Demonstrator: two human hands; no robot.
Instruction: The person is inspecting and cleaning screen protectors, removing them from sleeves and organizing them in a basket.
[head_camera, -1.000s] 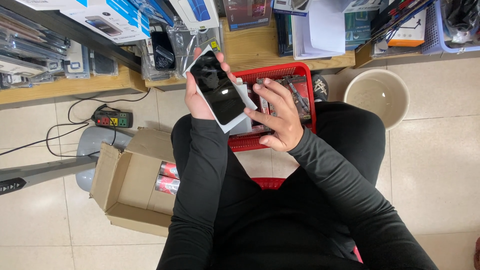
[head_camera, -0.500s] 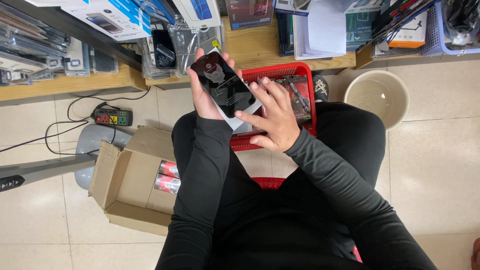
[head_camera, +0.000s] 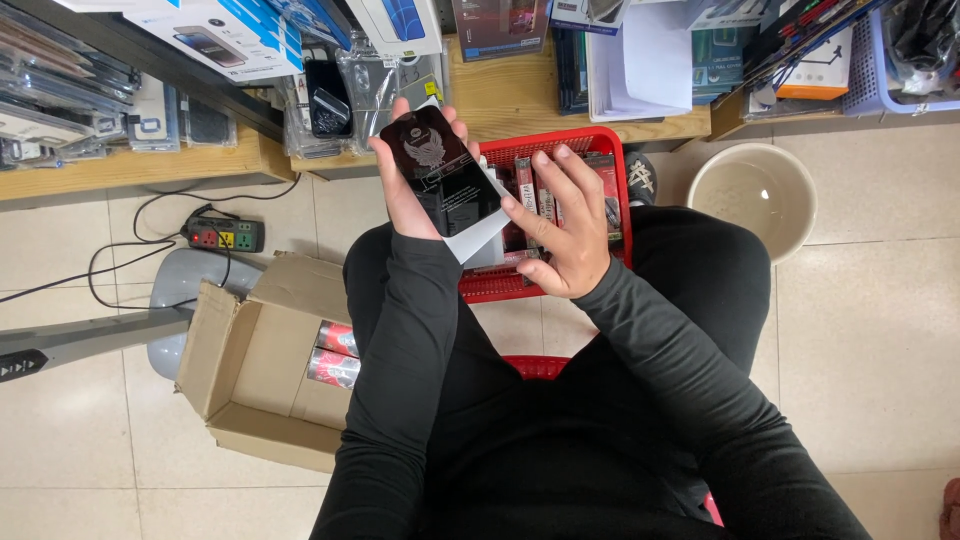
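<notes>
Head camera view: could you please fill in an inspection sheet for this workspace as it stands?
Surface: beige tiled floor; wooden shelf above.
Job's things: dark flat panel with a white sheet behind it.
Clutter: red basket of slim packs; open cardboard box; beige bucket; packaged goods on the shelf.
Grippers: left hand holds the panel; right hand touches its lower edge.
Cables: black cables run to a power strip.
Surroundings: grey stand base.

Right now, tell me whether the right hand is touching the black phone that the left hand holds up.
Touching. The head view shows the right hand with its fingertips on the lower edge of the black phone, which the left hand grips from behind.
</notes>
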